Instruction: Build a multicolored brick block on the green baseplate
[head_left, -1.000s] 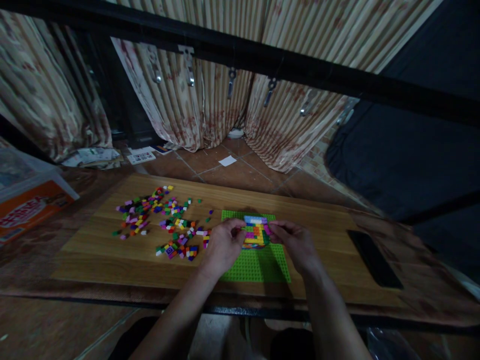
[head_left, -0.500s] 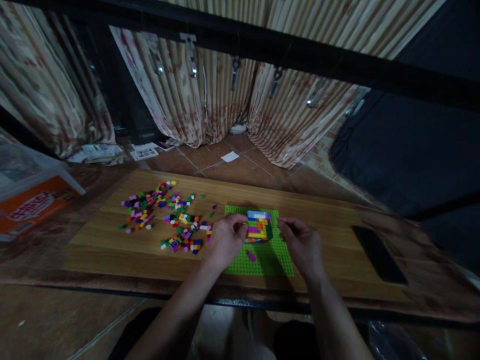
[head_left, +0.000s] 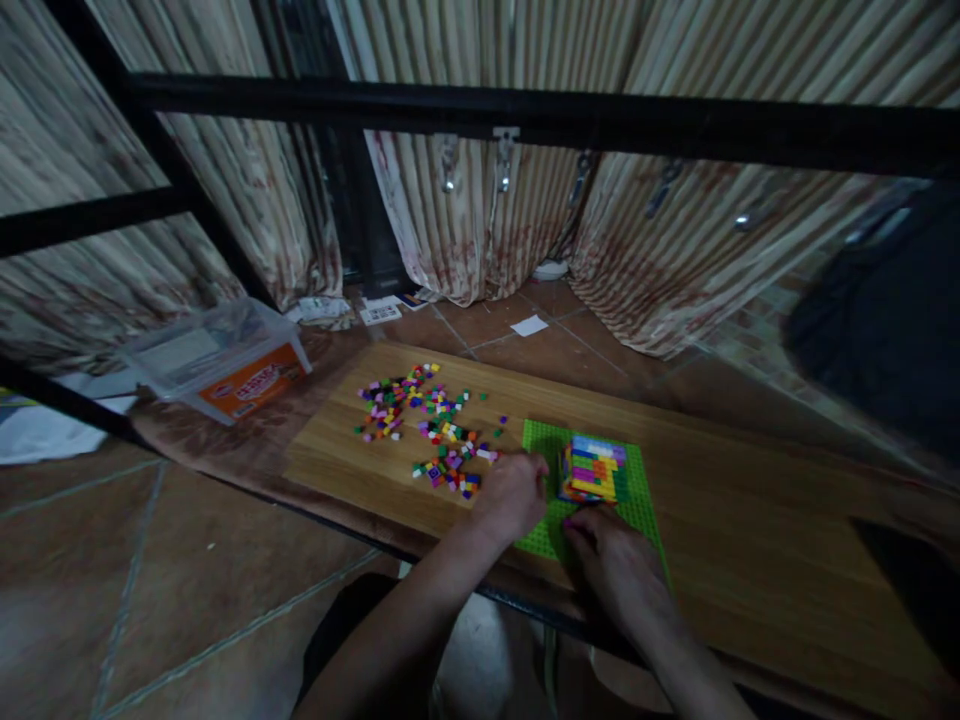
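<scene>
A block structure of many colours (head_left: 592, 470) stands on the green baseplate (head_left: 641, 490). My right hand (head_left: 619, 560) is in front of the structure, its thumb and fingers closed on a small pink brick (head_left: 568, 522) low over the plate's near part. Left of the structure, my left hand (head_left: 514, 495) hovers at the plate's left edge with its fingers curled together. Whatever those fingers may hold is hidden. Loose toy bricks (head_left: 450, 432) in many colours lie scattered to the left of that hand.
The wooden board (head_left: 735, 500) carries the plate and bricks. A clear plastic box (head_left: 225, 350) with an orange label stands at the far left. On the right lies a dark flat object (head_left: 900, 570). A black metal bar (head_left: 525, 115) crosses above, before striped curtains (head_left: 465, 220).
My view has turned left, bringing the whole plastic box into sight. The right hand has moved from the structure's right side to its front and taken the pink brick. My left hand has drawn back from the structure.
</scene>
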